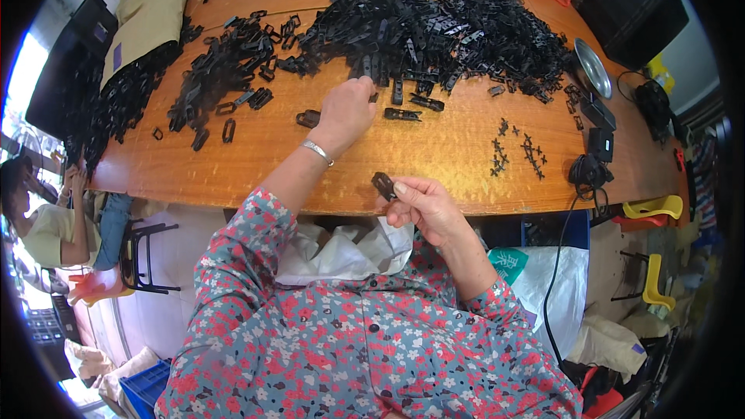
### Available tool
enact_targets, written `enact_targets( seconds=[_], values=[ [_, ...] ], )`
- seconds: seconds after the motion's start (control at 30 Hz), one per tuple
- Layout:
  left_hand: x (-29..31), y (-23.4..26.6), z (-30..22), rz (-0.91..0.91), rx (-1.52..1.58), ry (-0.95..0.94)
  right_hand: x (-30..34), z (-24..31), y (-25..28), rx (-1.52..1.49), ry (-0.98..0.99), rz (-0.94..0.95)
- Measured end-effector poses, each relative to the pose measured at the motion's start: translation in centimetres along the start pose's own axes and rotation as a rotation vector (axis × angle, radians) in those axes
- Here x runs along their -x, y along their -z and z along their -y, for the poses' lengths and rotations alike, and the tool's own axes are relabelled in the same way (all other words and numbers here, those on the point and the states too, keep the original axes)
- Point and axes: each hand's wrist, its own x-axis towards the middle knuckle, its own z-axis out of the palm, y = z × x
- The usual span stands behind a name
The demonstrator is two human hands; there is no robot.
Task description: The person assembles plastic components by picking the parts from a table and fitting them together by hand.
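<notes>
My right hand (431, 208), near the table's front edge, pinches a small dark oblong plastic frame (383, 185) between thumb and fingers. My left hand (345, 115), with a bracelet at the wrist, reaches farther over the table to the near edge of a big heap of black plastic clips (372, 27). Its fingers are drawn together, and what they hold is hidden. Just right of them lie several loose black clips (402, 114). Beside the left wrist rests another dark oblong frame (308, 118).
More oblong frames (225, 70) are scattered at the left, near a brown paper sack (147, 15). Small black cross-shaped pieces (534, 157) lie at the right, by a black adapter with cable (590, 171) and a round metal dish (592, 68). Another person (58, 225) sits at far left.
</notes>
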Motion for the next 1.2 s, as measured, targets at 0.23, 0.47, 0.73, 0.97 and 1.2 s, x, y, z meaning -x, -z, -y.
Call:
enact_targets(
  seconds=[0.23,0.47,0.73,0.97,1.2],
  values=[
    [6.2,4.6,-0.3,0.295,1.207,0.286,-1.1,0.6,-2.0,0.054,0.352,-0.314],
    [10.4,6.2,-1.9,0.242,1.422,0.263,-1.2,0.3,-4.3,0.289,0.44,-0.253],
    [12.5,5.9,-3.9,0.061,1.35,0.217,-1.8,0.2,-4.3,0.797,0.583,-0.403],
    [13.5,5.7,-5.5,-0.163,0.858,0.098,-2.3,0.2,-6.2,1.03,0.759,-0.495],
    [14.0,5.6,-4.9,-0.087,1.083,0.172,-3.6,-1.2,-5.6,0.496,0.652,-0.261]
  ],
)
